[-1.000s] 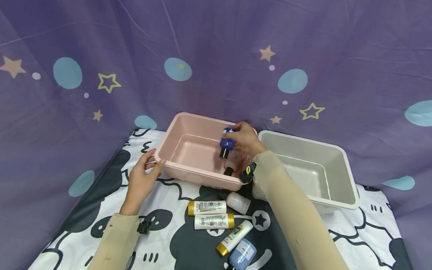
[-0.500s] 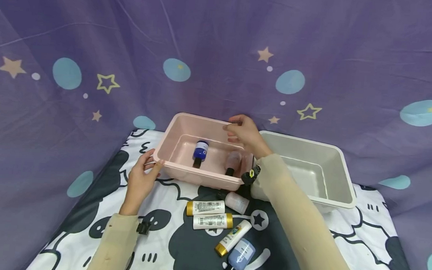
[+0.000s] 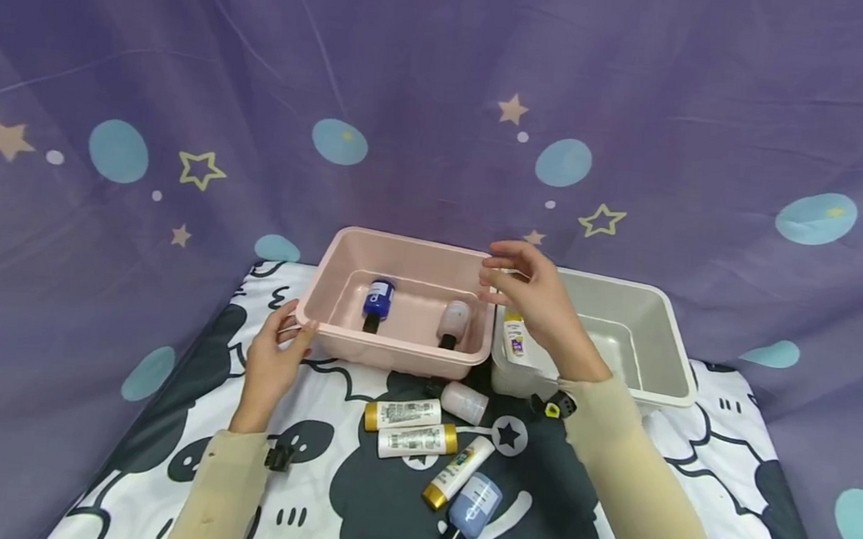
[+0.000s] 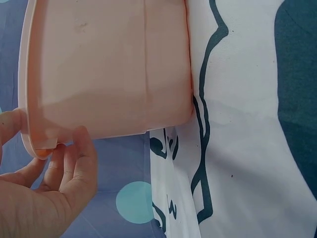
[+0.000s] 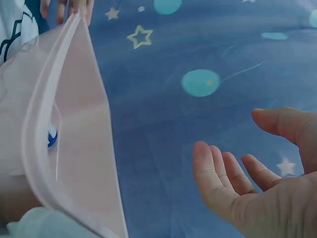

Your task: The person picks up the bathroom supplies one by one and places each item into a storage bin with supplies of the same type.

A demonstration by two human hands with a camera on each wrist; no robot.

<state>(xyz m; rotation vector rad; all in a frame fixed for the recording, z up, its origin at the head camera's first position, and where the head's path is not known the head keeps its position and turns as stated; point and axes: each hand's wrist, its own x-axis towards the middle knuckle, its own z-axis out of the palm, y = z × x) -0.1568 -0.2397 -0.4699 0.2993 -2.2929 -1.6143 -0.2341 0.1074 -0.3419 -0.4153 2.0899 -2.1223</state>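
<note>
My left hand (image 3: 272, 369) grips the left corner of the pink plastic bin (image 3: 396, 349), and in the left wrist view its fingers curl beneath the rim. A dark blue bottle (image 3: 379, 298) with a black cap and a clear pinkish bottle (image 3: 454, 319) lie inside that bin. Above the right part of the pink bin and the left edge of the grey-white bin (image 3: 656, 323), my right hand (image 3: 542, 298) holds nothing; the right wrist view shows its fingers loosely bent and apart. Below it, a white tube (image 3: 513, 339) with a yellow end lies in the grey-white bin.
On the sheep-print cloth before the bins lie a clear bottle (image 3: 465, 403), white gold-capped tubes (image 3: 408, 413), (image 3: 412, 442), (image 3: 462, 470) and a light blue bottle (image 3: 475, 506) with a black cap. A purple patterned curtain (image 3: 430, 69) hangs behind the bins.
My right hand let go of the dark blue bottle, which now lies in the pink bin. That hand then moved right toward the grey-white bin. My left hand stayed on the rim.
</note>
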